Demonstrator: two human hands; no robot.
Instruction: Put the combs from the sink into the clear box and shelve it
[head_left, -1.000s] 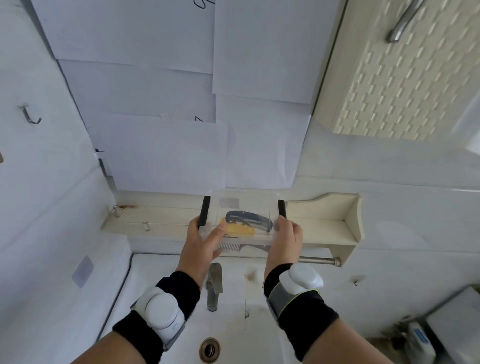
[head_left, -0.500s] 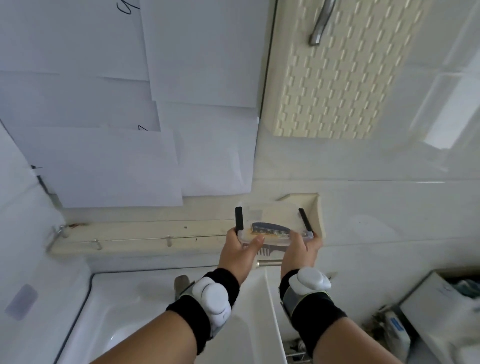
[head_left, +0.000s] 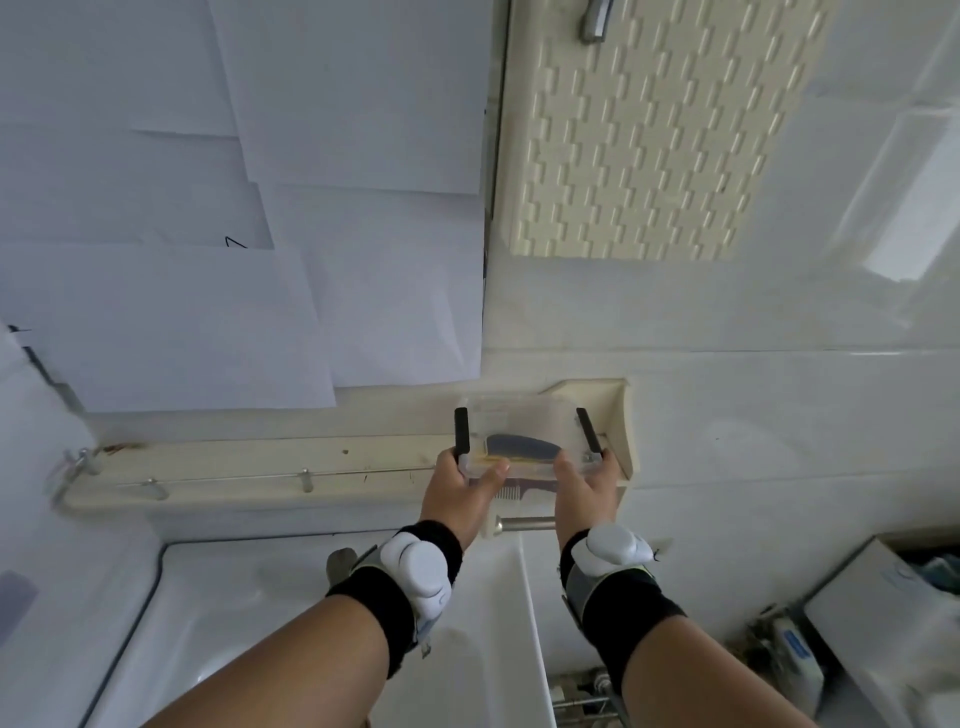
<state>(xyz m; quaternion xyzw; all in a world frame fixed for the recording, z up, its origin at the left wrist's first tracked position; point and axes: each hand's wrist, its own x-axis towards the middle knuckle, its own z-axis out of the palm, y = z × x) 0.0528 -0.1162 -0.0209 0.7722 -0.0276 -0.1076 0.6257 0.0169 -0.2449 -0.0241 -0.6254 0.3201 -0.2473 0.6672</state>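
The clear box (head_left: 524, 423) with black side clips sits at the right end of the cream wall shelf (head_left: 270, 462). A dark blue comb (head_left: 519, 447) and a yellow comb (head_left: 496, 459) show through its wall. A pale comb (head_left: 519, 489) appears under its front edge. My left hand (head_left: 457, 491) grips the box's left end, thumb on its front. My right hand (head_left: 584, 493) grips the right end. The white sink (head_left: 260, 603) lies below; no combs show in its visible part.
The shelf's raised end wall (head_left: 621, 431) stands right beside the box. A thin rail (head_left: 234, 478) runs along the shelf front. A towel bar (head_left: 524, 524) hangs under the shelf. White paper sheets (head_left: 208, 322) cover the wall, a cream cabinet (head_left: 649, 130) hangs above right.
Both hands carried the box rightward along the shelf, from its middle to its right end, and set it further in. The view swung right with them.
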